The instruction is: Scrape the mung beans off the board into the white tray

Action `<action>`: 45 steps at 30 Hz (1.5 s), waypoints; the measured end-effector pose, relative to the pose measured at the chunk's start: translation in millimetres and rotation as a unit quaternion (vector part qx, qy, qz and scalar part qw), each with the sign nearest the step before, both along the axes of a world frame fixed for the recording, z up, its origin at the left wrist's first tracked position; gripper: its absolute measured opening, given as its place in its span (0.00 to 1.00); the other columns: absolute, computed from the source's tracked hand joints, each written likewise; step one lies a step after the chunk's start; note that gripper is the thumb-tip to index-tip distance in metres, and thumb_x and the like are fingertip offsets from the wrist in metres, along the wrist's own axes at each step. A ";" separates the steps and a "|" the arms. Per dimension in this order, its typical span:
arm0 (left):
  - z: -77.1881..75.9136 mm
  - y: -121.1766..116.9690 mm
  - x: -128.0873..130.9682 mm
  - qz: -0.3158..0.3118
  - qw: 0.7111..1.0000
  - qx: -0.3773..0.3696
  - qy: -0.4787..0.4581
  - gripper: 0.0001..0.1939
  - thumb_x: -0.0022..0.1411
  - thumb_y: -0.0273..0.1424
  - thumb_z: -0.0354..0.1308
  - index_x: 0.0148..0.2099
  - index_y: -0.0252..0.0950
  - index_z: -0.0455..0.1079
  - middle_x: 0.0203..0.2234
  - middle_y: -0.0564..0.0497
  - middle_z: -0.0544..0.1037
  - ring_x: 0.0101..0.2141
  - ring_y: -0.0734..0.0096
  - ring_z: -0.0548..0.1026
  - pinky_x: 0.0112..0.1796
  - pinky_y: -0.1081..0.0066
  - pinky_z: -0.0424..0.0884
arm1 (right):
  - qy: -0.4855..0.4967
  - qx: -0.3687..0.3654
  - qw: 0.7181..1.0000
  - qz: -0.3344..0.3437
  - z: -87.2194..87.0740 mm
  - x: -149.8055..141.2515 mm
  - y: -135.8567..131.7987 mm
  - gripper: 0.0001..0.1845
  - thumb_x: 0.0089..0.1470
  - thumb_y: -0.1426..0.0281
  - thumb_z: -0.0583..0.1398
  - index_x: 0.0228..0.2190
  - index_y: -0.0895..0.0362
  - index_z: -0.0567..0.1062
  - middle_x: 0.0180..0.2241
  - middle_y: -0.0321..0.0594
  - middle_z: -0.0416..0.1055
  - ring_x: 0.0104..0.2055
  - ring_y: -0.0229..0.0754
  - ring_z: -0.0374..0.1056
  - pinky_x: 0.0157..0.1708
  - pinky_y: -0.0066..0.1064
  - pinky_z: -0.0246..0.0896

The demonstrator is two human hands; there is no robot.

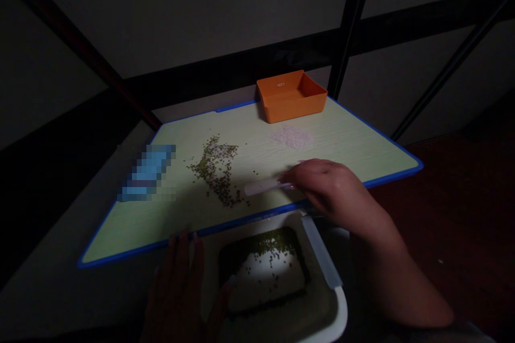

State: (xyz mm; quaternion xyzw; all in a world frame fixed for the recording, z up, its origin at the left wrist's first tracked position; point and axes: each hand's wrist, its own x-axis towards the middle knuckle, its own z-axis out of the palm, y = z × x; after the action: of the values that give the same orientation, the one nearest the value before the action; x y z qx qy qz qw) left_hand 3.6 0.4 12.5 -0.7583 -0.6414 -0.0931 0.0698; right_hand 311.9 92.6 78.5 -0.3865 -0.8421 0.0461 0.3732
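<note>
The right hand (322,187) rests over the near part of a pale green bench (120,230) with a blue border. Its fingers are curled closed on the end of a white scraper (263,186), whose other end points left, away from the hand. Just left of the scraper's tip, a loose, uneven band of small green beans (215,171) lies on the bench. Beyond the hand is a low mound of pale grains (292,138), and past that, at the far edge, an orange tray (292,96) whose bottom cannot be seen from here. The left hand (181,289) is in shadow below the bench edge, its fingers apart and holding nothing visible. Right of it sits a white tub (325,311) with a dark lining (261,244), and more green beans (269,252) are scattered inside. The beans on the bench remain in a band, not yet gathered into one heap. Far left of the hand lies a blue object (148,174), blurred beyond telling.
</note>
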 end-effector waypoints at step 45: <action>-3.0 2.4 2.2 -0.013 0.999 0.031 0.024 0.38 0.60 0.48 0.44 0.68 0.46 0.34 0.70 0.41 0.47 0.68 0.46 0.50 0.56 0.39 0.66 | 0.320 -0.106 0.901 -0.271 -10.2 43.5 26.3 0.06 0.50 0.67 0.65 0.31 0.56 0.81 0.32 0.43 0.80 0.34 0.46 0.74 0.32 0.36 0.66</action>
State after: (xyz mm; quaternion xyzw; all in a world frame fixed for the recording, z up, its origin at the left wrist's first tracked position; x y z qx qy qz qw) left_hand 5.9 2.9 9.5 -0.7659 -0.6267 -0.0952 0.1076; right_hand 355.4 119.0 68.3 -0.6018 -0.5300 0.1535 0.5774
